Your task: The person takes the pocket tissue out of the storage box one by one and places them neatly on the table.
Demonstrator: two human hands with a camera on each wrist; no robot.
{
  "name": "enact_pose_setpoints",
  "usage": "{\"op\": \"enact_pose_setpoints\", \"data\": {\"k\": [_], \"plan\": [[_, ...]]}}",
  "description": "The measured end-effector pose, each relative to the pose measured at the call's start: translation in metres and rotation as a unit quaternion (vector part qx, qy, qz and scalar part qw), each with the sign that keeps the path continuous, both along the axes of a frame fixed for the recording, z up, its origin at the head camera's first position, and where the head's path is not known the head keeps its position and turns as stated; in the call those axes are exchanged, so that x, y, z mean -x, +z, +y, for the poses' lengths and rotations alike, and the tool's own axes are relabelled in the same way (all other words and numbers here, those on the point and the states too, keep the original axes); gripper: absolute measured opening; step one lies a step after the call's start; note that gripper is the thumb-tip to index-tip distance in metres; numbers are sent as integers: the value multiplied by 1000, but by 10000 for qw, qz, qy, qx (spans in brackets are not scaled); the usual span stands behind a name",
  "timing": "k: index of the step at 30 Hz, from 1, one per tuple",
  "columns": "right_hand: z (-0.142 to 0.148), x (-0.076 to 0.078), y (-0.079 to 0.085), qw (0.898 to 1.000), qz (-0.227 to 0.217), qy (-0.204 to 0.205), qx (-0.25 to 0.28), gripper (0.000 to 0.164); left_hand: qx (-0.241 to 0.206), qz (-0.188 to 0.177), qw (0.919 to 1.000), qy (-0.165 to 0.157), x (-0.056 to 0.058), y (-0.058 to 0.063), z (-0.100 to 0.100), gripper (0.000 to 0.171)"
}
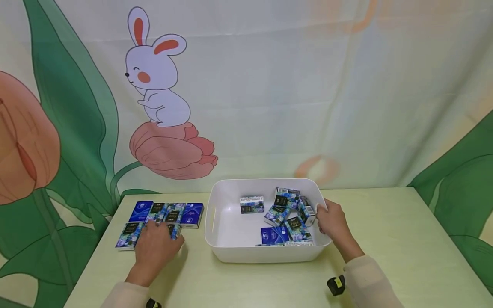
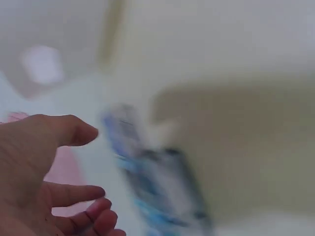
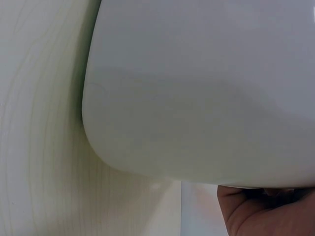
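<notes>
My left hand (image 1: 155,246) is over a group of small box-shaped packs at the left of the table, some plain blue (image 1: 192,214), others with a dark floral print (image 1: 129,235). In the left wrist view, its thumb and fingers are spread and loosely bent beside blurred packs (image 2: 165,191), with a gap between. My right hand (image 1: 335,220) grips the right end of a white plastic bin (image 1: 269,255) at its rim. Several similar packs lie jumbled inside, mostly to the right, and one floral pack (image 1: 252,205) stands apart. In the right wrist view, the bin wall hides most of the fingers.
A pale wood-grain table (image 1: 408,239) carries everything. Behind it hangs a cloth backdrop (image 1: 262,107) printed with a rabbit and tulips. Black straps with small yellow marks (image 1: 336,285) show near the wrists.
</notes>
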State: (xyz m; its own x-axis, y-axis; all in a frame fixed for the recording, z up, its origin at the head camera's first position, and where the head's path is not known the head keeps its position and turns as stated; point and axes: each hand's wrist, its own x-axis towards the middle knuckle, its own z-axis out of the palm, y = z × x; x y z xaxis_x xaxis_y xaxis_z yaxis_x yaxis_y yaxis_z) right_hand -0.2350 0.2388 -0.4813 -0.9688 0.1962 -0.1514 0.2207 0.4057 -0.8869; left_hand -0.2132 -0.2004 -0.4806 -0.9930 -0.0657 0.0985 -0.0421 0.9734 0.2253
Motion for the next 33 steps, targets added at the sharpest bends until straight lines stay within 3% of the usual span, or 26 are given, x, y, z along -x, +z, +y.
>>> {"op": "enact_pose_setpoints", "data": {"k": [4, 6, 10, 13, 18, 22, 25, 30, 33], "plan": [[1, 0, -1, 10000, 1, -10, -8, 40, -253, 742, 9956, -515, 7, 33, 33, 57], [0, 0, 0, 10000, -1, -14, -22, 40, -232, 945, 9923, -772, 12, 48, 50, 56], [0, 0, 1, 10000, -2, -29, 15, 40, -218, 796, 9895, -1183, 22, 69, 82, 53], [-1, 0, 2, 10000, 4, -35, 56, 40, -237, 566, 9859, -1556, 29, 74, 102, 52], [-2, -1, 4, 10000, -26, -71, 62, 39, -109, 56, 9781, -2079, 42, 68, 126, 52], [0, -1, 3, 9999, -40, -62, 100, 39, -119, -631, 9719, -2264, 56, 55, 140, 58], [1, 0, 1, 9999, -23, -62, 80, 40, -153, -1074, 9622, -2499, 66, 43, 146, 62], [1, 1, -1, 10000, 2, -67, 63, 39, 239, -1221, 9410, -3148, 72, 30, 156, 62], [2, 0, 0, 9999, 42, -55, 91, 38, 618, -1245, 9341, -3289, 72, 23, 162, 67]]}}
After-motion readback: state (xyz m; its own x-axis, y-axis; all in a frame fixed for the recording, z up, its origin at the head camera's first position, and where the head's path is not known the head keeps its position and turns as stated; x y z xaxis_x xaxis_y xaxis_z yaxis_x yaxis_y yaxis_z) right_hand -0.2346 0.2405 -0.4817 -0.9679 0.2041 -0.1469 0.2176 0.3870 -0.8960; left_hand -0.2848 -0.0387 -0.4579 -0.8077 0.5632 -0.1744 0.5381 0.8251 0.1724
